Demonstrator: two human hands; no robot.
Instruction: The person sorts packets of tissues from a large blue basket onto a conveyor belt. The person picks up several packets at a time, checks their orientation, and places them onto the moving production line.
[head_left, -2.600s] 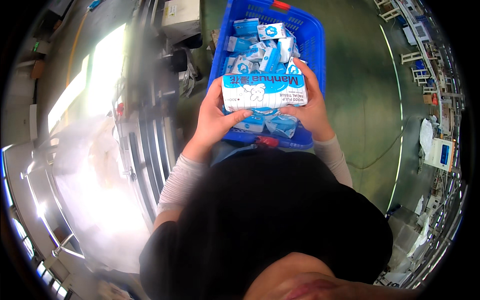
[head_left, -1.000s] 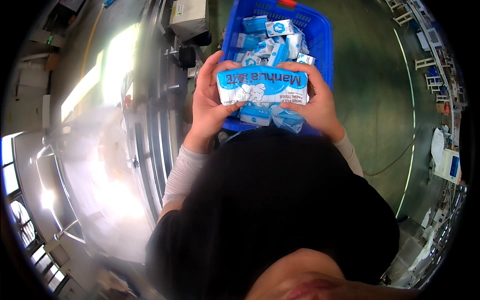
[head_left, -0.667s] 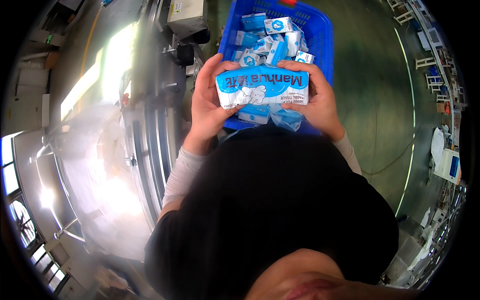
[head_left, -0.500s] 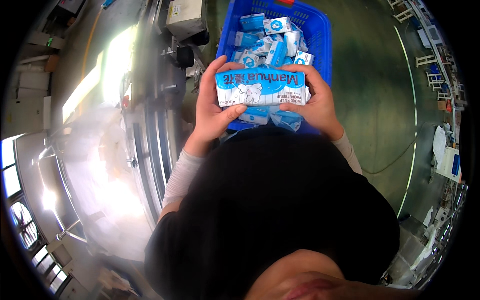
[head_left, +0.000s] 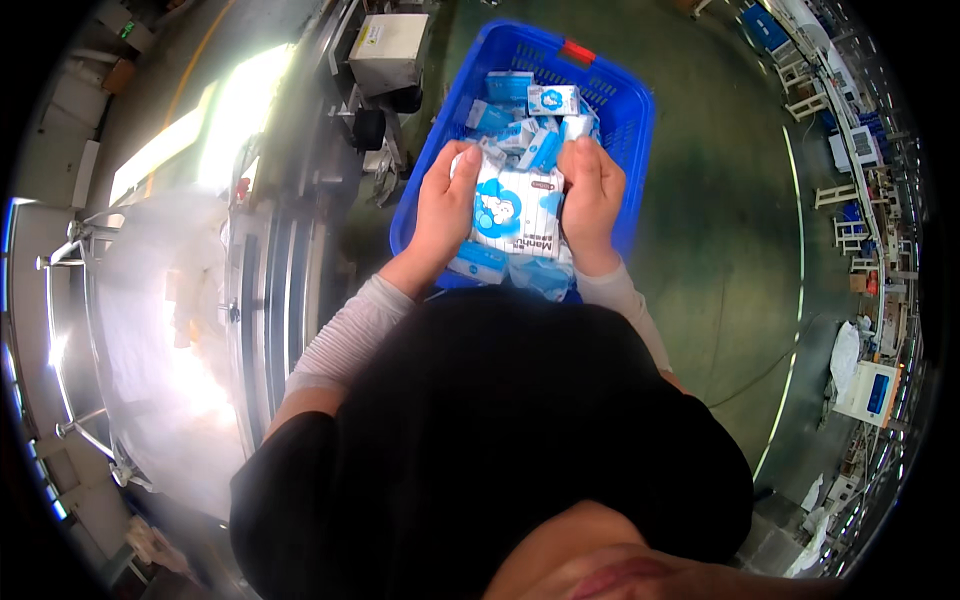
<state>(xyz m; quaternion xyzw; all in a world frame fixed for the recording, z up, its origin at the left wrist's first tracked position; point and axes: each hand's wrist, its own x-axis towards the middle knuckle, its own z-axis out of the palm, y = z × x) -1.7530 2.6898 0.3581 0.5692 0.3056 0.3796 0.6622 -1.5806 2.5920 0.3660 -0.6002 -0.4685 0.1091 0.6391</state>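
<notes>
I hold a blue-and-white soft pack (head_left: 515, 213) upright between both hands, above a blue plastic crate (head_left: 622, 110). My left hand (head_left: 446, 205) grips its left side and my right hand (head_left: 592, 195) grips its right side. The crate is filled with several small blue-and-white packs (head_left: 545, 101). More small packs (head_left: 478, 264) show just under the held pack, at the crate's near edge.
A metal conveyor machine (head_left: 262, 300) runs along my left, with a grey box unit (head_left: 386, 52) at its far end. Bright glare covers a clear plastic sheet (head_left: 165, 330) further left. Green floor lies to the right, with work stations (head_left: 870, 170) at the far right rim.
The pack was held lengthwise across, one hand on each end; now it is turned on end between my hands. The view has also shifted, so the crate sits lower in the picture.
</notes>
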